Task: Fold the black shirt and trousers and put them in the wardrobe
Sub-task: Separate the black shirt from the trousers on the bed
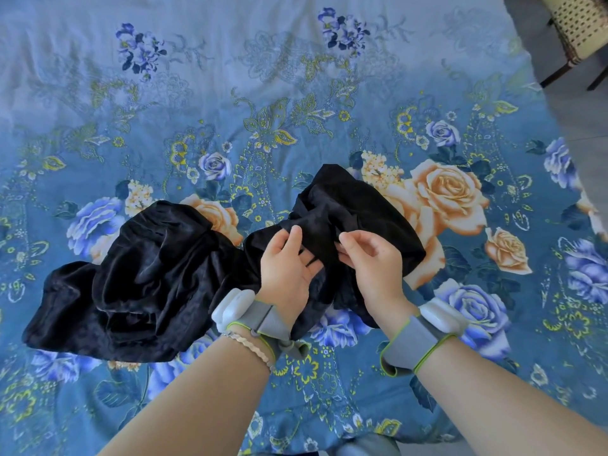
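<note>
Hands, left and right, pinch crumpled black garment; second glossy black garment lies bunched on floral bedsheet.

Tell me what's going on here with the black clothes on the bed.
A person is standing over a bed with a blue floral bedsheet, working on crumpled black clothing. The left hand and right hand both pinch the black garment nearer the middle, apparently sorting it out before folding. A second heap of black fabric lies bunched to the left, untouched. Nothing is folded yet, and which piece is the shirt or the trousers can't be told. A chair stands at the top right.
</note>
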The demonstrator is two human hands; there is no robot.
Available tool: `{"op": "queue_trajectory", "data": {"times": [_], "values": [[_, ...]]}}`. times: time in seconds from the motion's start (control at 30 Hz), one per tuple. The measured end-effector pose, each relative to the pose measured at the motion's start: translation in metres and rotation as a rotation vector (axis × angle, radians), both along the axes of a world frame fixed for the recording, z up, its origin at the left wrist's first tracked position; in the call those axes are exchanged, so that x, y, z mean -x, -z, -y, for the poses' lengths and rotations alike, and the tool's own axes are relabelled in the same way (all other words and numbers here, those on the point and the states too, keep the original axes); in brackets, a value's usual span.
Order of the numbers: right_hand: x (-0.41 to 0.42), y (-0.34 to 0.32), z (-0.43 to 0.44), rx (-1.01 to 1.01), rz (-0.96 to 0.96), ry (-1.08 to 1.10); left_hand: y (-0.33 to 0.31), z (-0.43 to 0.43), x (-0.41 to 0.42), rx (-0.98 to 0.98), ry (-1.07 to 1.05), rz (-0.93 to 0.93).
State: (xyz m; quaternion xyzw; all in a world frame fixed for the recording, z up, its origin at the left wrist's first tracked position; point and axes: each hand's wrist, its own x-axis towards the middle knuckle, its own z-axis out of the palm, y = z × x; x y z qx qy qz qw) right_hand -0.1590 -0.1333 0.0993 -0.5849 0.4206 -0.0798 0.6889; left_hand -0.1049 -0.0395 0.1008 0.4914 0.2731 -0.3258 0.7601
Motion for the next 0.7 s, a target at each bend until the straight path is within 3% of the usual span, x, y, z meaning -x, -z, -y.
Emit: {"op": "queue_trajectory", "data": {"times": [0.1,0.3,0.5,0.7], "values": [[-0.002,0.0,0.001,0.042,0.016,-0.032,-0.001,0.002,0.0,0.04,0.002,-0.015],[-0.005,-0.001,-0.001,0.066,0.059,-0.035,0.007,0.003,0.002,-0.104,0.032,-0.028],[-0.009,0.002,0.005,-0.001,0.064,0.045,0.004,0.003,-0.002,-0.037,0.011,-0.004],[-0.01,0.012,0.009,0.059,-0.111,-0.064,-0.002,-0.004,-0.008,0.001,0.046,-0.003]]}}
